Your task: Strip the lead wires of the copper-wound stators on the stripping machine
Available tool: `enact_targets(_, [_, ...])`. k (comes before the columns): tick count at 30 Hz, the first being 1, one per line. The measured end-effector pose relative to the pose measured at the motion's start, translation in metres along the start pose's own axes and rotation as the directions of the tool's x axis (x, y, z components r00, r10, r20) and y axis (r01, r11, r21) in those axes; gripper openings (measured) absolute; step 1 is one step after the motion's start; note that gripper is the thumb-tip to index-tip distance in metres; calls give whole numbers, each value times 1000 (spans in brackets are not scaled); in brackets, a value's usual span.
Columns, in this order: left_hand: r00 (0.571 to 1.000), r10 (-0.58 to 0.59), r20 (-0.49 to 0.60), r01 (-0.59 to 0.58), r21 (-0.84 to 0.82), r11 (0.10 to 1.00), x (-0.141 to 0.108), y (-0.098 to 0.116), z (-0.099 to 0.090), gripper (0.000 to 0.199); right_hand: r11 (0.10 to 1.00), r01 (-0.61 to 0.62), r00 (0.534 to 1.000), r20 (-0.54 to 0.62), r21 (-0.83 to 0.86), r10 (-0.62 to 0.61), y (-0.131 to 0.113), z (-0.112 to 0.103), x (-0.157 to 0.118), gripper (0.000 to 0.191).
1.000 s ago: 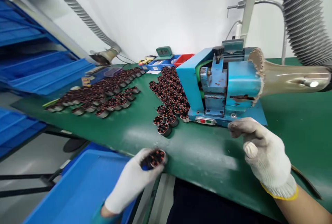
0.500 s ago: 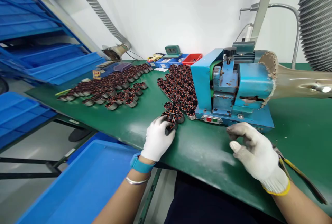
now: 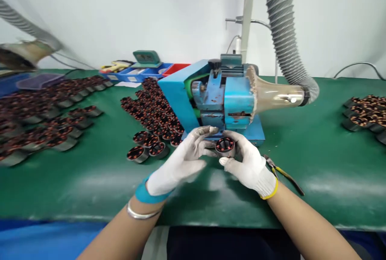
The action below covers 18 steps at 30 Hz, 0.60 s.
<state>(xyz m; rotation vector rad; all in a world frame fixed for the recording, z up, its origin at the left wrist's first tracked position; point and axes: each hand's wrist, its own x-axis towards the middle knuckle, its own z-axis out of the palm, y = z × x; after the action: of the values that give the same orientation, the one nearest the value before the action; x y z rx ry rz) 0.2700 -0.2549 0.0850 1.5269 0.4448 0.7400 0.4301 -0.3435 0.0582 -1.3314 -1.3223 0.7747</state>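
Note:
In front of the blue machine (image 3: pixel 238 103), my gloved right hand (image 3: pixel 247 159) grips a motor stator (image 3: pixel 225 146), a short metal ring with copper windings inside. Thumb and fingers close round its right side, and its open top faces up. Just left of it, my gloved left hand (image 3: pixel 189 151) is held with fingers and thumb apart, nothing inside. Its fingertips come close to the stator; whether they touch it I cannot tell. Several more stators (image 3: pixel 159 150) stand packed together left of the machine.
Pliers (image 3: pixel 283 173) with yellow-black handles lie right of my right hand. Stators with brighter copper (image 3: pixel 363 119) stand at far right, and another group (image 3: pixel 60 131) at left. A clear funnel (image 3: pixel 271 97) and grey hose (image 3: pixel 286 31) join the machine. Small bins (image 3: pixel 132 73) stand behind.
My left hand has brought a stator from the group to the machine's front and let go; my right hand now holds it. The view has swung right, showing the stators at far right.

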Motion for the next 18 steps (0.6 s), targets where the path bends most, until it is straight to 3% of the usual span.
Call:
enact_targets(2, [993, -61, 106, 65, -35, 997, 12, -3, -6, 66, 998, 68, 997, -22, -2, -68, -1, -5, 2, 57])
enact_targets(5, [983, -101, 152, 88, 90, 992, 20, -10, -5, 67, 946, 208, 974, -37, -248, -224, 2, -5, 2, 53])
enact_targets(10, [998, -24, 49, 18, 136, 990, 15, -27, 2, 60, 803, 263, 949, -5, -536, -314, 5, -3, 2, 49])
enact_targets(13, [999, 31, -14, -27, 245, 969, 13, -32, 4, 53, 728, 360, 910, 46, -584, -413, 0, -6, 5, 44])
enact_targets(16, [996, 81, -44, -57, 397, 916, 13, -27, 8, 41, 817, 370, 913, 11, -443, -408, -3, -7, 7, 27])
enact_targets(18, [995, 96, -31, -72, 449, 891, 12, -23, 12, 30, 955, 197, 967, -117, -222, -227, 0, -5, 8, 24])
